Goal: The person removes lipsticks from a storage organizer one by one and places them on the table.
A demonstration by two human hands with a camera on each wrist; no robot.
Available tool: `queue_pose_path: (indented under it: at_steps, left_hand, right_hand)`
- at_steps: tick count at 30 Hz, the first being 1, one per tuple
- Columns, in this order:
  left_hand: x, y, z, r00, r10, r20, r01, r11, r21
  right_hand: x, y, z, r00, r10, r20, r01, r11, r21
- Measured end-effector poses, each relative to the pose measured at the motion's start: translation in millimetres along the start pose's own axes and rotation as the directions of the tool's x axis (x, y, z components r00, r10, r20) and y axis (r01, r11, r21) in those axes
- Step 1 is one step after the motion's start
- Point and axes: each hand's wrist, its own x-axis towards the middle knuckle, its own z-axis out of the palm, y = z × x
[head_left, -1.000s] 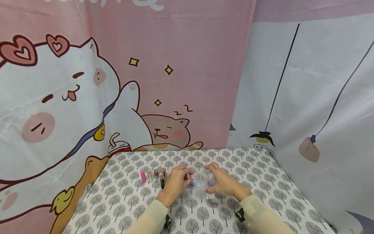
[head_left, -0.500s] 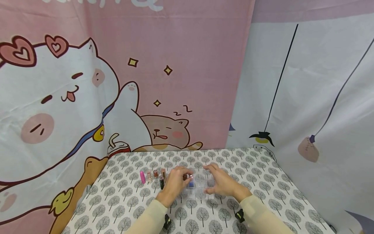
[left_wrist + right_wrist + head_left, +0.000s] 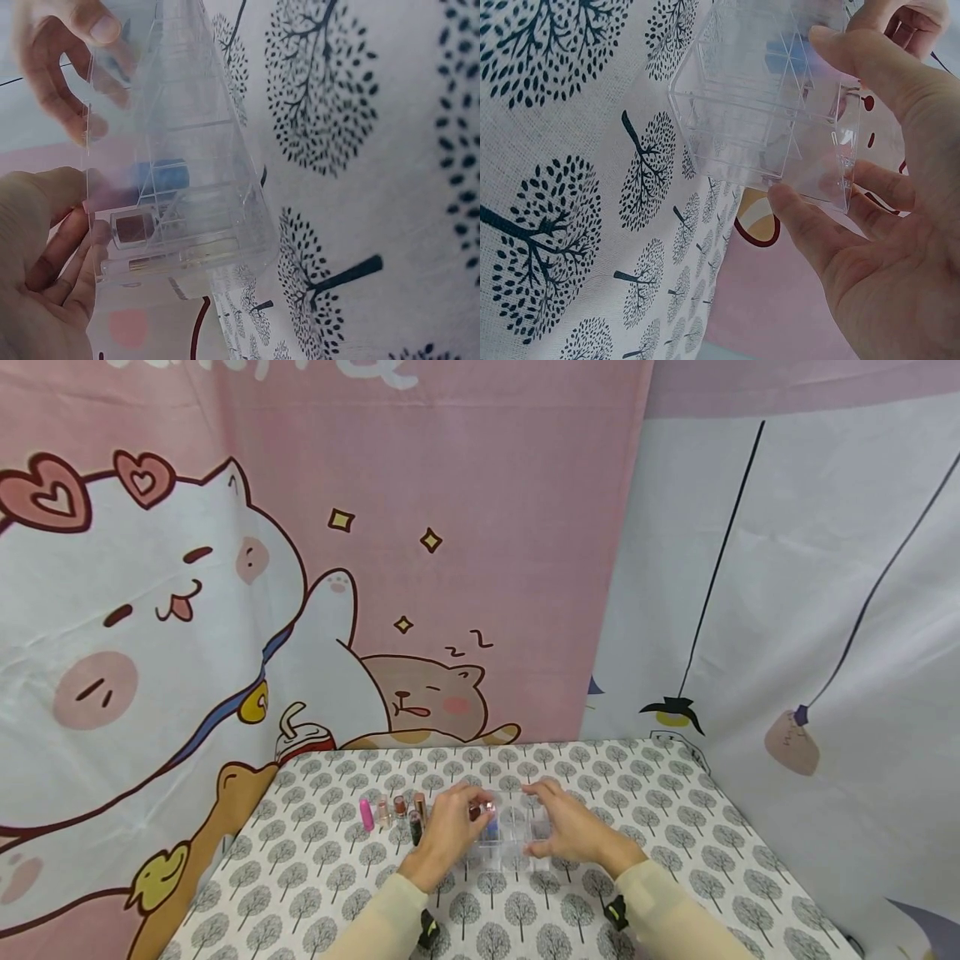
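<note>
A clear plastic divided box (image 3: 516,858) stands on the table between the two hands. My left hand (image 3: 446,831) reaches over its left end; in the left wrist view, its thumb and fingers pinch the pink end of a pink and blue tube (image 3: 166,175) standing in a compartment. Beside that tube, a small item with a dark red part (image 3: 135,228) and a slim clear one (image 3: 150,262) are seen through the wall. My right hand (image 3: 573,827) grips the right end of the box (image 3: 735,105), thumb on one side and fingers on the other.
Left of the box several lipstick tubes stand in a group: a pink one (image 3: 366,814), a pale one (image 3: 383,812), a brown-topped one (image 3: 400,807) and a dark one (image 3: 416,828). The tree-patterned cloth (image 3: 315,893) covers the table, and printed curtains (image 3: 495,527) hang behind it.
My left fingers have shifted very slightly at the box's left end. My right hand, the box and the group of tubes keep their places.
</note>
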Motion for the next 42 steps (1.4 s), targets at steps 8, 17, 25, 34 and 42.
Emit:
queue_pose_path:
  at_steps: [8, 17, 25, 34, 42]
  left_hand:
    - [3.6, 3.6, -3.3, 0.998, 0.03, -0.049, -0.032, 0.999, -0.024]
    - [7.5, 9.6, -11.6, 0.995, 0.071, -0.076, -0.072, 0.997, -0.002]
    - [8.6, 8.2, -14.0, 0.983, 0.124, -0.136, -0.126, 0.992, -0.004]
    - [8.4, -13.6, -7.6, 0.934, 0.263, -0.242, -0.269, 0.963, 0.009]
    - [3.6, 7.3, -24.9, 0.955, 0.196, -0.221, -0.194, 0.981, 0.031]
  right_hand:
    - [1.5, 1, -2, 1.0, -0.006, -0.005, 0.006, 1.0, 0.007]
    - [3.3, 3, -3, 1.0, 0.0, -0.005, 0.0, 1.0, 0.001]
    - [5.0, 1, -4, 1.0, 0.001, -0.005, -0.001, 1.0, -0.012]
    - [3.7, -1, -1, 1.0, 0.005, -0.001, -0.005, 1.0, 0.006]
    - [2.4, 0, 1, 1.0, -0.004, 0.003, 0.004, 1.0, 0.014]
